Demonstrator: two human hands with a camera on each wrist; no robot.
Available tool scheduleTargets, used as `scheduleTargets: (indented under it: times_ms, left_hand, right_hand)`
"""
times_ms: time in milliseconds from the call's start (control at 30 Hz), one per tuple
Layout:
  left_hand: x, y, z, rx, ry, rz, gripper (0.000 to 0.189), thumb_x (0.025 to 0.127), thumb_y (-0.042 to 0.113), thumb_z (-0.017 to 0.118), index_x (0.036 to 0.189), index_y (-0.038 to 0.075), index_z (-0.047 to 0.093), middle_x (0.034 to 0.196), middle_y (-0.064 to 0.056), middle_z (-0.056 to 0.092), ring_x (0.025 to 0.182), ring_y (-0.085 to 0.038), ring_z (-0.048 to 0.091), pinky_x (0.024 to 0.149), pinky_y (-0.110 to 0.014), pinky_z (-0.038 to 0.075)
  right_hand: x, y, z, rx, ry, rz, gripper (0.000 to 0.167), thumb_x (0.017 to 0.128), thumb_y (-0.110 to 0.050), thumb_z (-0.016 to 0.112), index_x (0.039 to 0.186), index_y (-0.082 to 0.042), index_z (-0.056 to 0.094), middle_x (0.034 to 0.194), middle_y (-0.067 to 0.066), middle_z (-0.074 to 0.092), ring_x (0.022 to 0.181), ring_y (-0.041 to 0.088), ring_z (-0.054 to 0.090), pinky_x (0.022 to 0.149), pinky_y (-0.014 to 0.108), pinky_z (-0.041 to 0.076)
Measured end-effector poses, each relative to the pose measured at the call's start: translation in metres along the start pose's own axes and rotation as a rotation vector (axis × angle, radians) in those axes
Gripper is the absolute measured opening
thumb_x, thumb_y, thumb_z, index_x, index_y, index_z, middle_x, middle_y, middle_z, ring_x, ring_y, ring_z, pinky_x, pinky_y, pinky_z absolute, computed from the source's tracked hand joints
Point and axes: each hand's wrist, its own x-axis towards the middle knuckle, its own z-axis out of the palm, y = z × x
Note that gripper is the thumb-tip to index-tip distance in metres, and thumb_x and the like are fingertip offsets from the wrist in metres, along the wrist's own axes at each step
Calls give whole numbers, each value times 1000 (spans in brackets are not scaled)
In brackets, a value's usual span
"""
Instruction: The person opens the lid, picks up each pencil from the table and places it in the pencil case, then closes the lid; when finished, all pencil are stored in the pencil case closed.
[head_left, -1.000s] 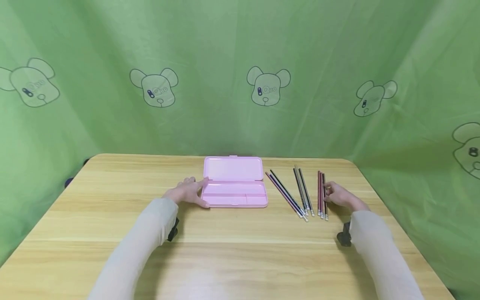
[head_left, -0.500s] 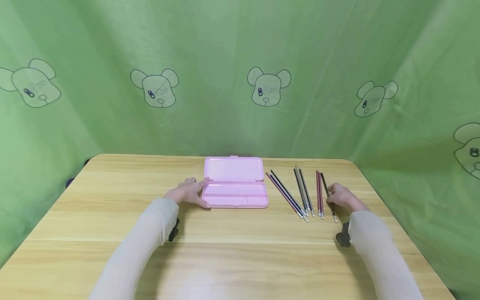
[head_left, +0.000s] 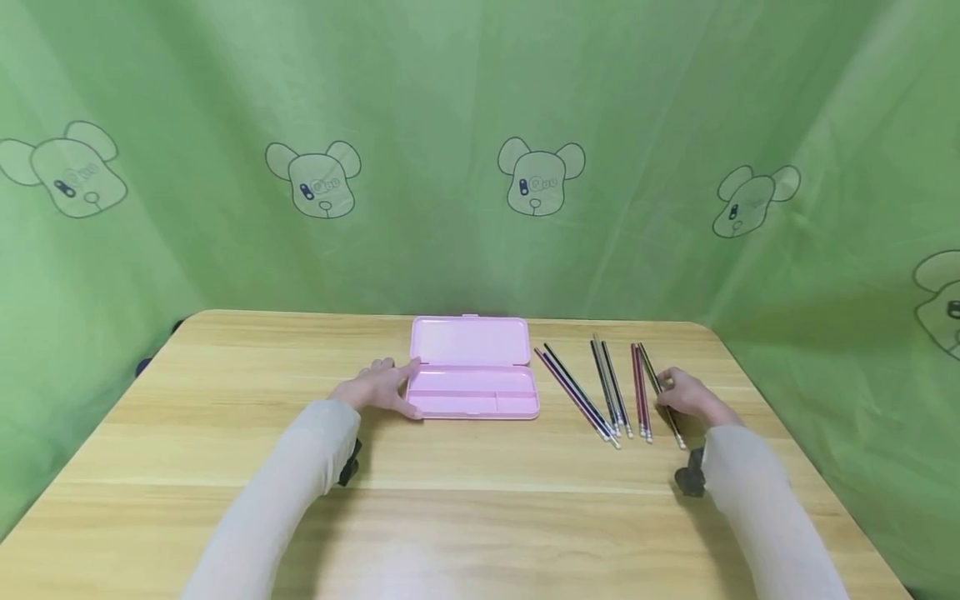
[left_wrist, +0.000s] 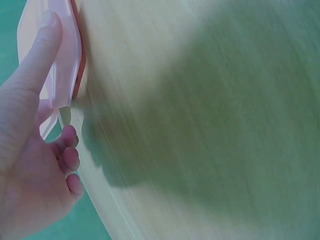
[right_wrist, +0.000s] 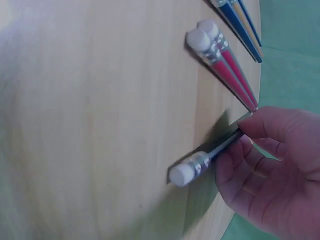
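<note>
A pink pencil case point(head_left: 480, 379) lies open with its lid folded back and divided compartments bare. My left hand point(head_left: 378, 389) holds its left end, with the thumb over the front part and the index finger near the hinge; in the left wrist view, the other fingers curl beside the case point(left_wrist: 70, 55). Between thumb and fingers, my right hand point(head_left: 686, 393) pinches a dark pencil point(head_left: 667, 412), whose white eraser point(right_wrist: 182, 175) points toward me. Just left of it lie two red pencils point(head_left: 642, 392) side by side.
Three pencils point(head_left: 611, 387) lie together left of the red pair. Further left, several more slanted pencils point(head_left: 576, 396) sit beside the case. A green curtain point(head_left: 420, 233) hangs behind the wooden table point(head_left: 480, 517) and along both sides.
The dark pencil has come away from the red pair and now slants, its eraser end shifted right, in my right hand's pinch. My left hand stays on the case.
</note>
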Motion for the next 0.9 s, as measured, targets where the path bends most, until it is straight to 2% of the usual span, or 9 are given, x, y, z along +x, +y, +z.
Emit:
scheduleTargets:
  times_ms: [67,267,400,667,767,900]
  left_hand:
    - [0,1,0,-3,-2,-2,101,71,49,73,147,15,15,143,-35,16,133,-47,14,107,-59,14]
    - [-1,0,0,-9,-7,-8,102,70,49,72,147,15,15,143,-34,15,133,-47,13,107,-60,14]
    - [-1,0,1,-8,-14,-14,102,70,50,72,147,16,16,144,-33,15,134,-46,13,106,-60,15]
    - [0,0,1,-12,-12,-19,102,70,50,72,147,17,15,145,-32,15,134,-46,12,106,-61,15]
    - [1,0,1,-3,-10,-18,102,70,51,72,147,16,16,144,-33,15,134,-46,13,106,-61,15]
    - [1,-1,1,0,-6,-15,102,70,51,72,147,16,16,144,-33,16,133,-46,14,105,-62,17]
  right_hand:
    - [-1,-2,0,10,9,-12,50,79,1,51,119,22,31,105,40,47,94,46,52,86,54,44]
    - [-1,-14,-1,50,39,-57,49,78,4,48,121,21,31,101,38,48,88,42,53,78,48,49]
    - [0,-23,0,9,37,-99,50,77,6,49,121,20,33,101,38,49,89,43,52,76,48,49]
    - [8,-43,3,-25,34,-185,47,76,10,47,122,18,38,102,37,49,93,46,50,82,54,46]
    - [10,-52,6,-30,35,-237,43,78,11,47,120,17,40,99,33,51,90,41,51,79,50,48]
    - [13,-64,12,-22,10,-285,41,79,12,46,120,15,41,94,30,52,81,32,51,67,38,48]
